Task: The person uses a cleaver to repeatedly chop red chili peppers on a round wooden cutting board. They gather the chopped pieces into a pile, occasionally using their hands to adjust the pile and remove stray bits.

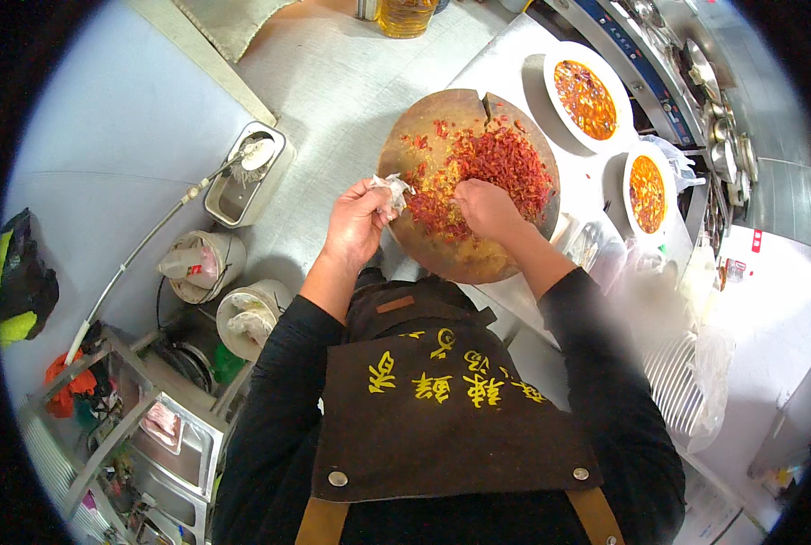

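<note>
Chopped red chilies (pixel 508 160) with yellow seeds are spread over a round wooden chopping block (pixel 426 119), which has a split at its far edge. My left hand (pixel 358 221) grips a crumpled white piece of tissue or thin plastic (pixel 393 191) above the block's left edge. On the right, my right hand (pixel 490 211) is down at the chili pile with its fingers curled inward. Its fingertips are partly hidden, so whether it pinches anything cannot be told.
Right of the block stand a large white bowl (pixel 550 82) and a smaller white bowl (pixel 629 197), both holding red, oily food. A metal container (pixel 223 211) with a brush sits at left. Two white buckets (pixel 232 255) (pixel 225 327) stand below it. A metal rack (pixel 129 415) occupies the lower left.
</note>
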`<state>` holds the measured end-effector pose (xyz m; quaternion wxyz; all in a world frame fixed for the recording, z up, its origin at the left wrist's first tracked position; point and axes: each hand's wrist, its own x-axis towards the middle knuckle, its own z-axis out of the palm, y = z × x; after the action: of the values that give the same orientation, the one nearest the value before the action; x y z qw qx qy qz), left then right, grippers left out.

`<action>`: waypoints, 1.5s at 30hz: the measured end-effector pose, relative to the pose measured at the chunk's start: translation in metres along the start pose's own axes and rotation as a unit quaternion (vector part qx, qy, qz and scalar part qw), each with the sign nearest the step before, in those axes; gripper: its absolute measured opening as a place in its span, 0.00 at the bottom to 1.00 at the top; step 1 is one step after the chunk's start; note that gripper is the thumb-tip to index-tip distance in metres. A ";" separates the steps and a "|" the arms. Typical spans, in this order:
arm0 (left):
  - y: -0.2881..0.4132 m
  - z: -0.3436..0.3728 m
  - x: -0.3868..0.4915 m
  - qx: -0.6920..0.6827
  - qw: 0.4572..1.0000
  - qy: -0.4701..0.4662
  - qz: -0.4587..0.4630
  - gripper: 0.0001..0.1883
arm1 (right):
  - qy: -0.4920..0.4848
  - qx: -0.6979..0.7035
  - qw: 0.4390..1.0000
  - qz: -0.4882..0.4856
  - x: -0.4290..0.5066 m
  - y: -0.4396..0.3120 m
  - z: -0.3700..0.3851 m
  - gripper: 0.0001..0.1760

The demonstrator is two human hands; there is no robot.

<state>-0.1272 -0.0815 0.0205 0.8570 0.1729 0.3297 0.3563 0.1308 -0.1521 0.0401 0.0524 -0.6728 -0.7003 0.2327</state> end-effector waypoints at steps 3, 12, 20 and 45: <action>-0.001 0.001 -0.008 -0.025 0.999 -0.008 0.024 0.03 | 0.014 0.119 0.992 0.030 -0.006 0.002 -0.014 0.11; -0.022 -0.025 -0.090 -0.118 0.976 0.102 0.151 0.03 | -0.050 0.336 0.940 0.026 0.001 0.004 -0.038 0.09; -0.044 -0.108 -0.223 -0.197 0.911 0.254 0.257 0.04 | -0.230 0.480 0.845 -0.045 0.036 -0.105 0.035 0.05; -0.050 -0.595 -0.328 -0.295 0.773 0.549 0.118 0.16 | -0.414 0.536 0.678 0.284 0.095 -0.486 0.640 0.05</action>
<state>-0.6860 -0.3171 -0.2911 0.4910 -0.2756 0.5999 0.5685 -0.5717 -0.2172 -0.3573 0.0398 -0.5309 -0.1809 0.8269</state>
